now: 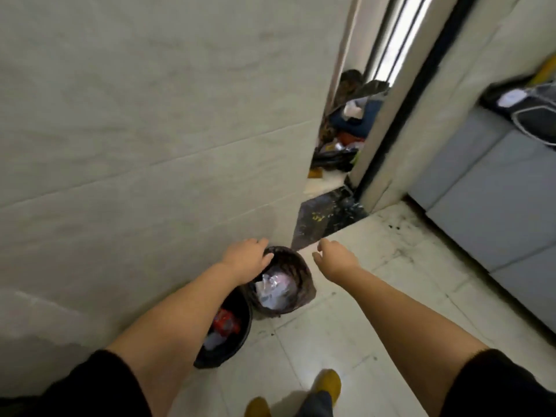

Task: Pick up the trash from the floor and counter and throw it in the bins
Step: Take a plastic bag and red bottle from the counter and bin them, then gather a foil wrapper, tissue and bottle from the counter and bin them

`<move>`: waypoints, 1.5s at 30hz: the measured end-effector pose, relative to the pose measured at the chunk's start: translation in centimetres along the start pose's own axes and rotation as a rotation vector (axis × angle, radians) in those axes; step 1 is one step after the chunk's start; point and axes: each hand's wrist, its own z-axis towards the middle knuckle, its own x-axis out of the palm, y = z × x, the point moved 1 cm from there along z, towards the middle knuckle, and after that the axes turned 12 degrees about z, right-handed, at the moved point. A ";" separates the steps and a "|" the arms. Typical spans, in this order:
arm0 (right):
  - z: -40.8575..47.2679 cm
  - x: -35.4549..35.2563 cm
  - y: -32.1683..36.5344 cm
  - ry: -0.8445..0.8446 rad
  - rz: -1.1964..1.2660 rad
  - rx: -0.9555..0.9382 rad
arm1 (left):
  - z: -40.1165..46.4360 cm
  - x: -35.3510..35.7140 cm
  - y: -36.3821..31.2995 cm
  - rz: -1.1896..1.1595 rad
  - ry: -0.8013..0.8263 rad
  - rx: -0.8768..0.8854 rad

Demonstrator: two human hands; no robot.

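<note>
Yellow slippers (329, 383) stand on glossy pale floor tiles (346, 326). The nearer black bin (240, 335) holds red wrappers. The left hand (246, 260) hovers over the farther bag-lined bin's (304, 284) rim, fingers loose, grasping nothing; crinkled clear plastic trash (275, 287) lies inside. The right hand (334, 257) hangs open and empty. Drop squarely over the mouth, I judge.

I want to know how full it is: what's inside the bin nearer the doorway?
The far bin holds crumpled clear plastic and pale wrappers over a dark liner. The left hand covers its near-left rim, and anything beneath the top layer is hidden.
</note>
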 end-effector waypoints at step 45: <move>-44.5 -30.6 -83.2 -0.938 0.675 1.422 | 1.8 -1.7 -114.8 0.648 -0.013 1.625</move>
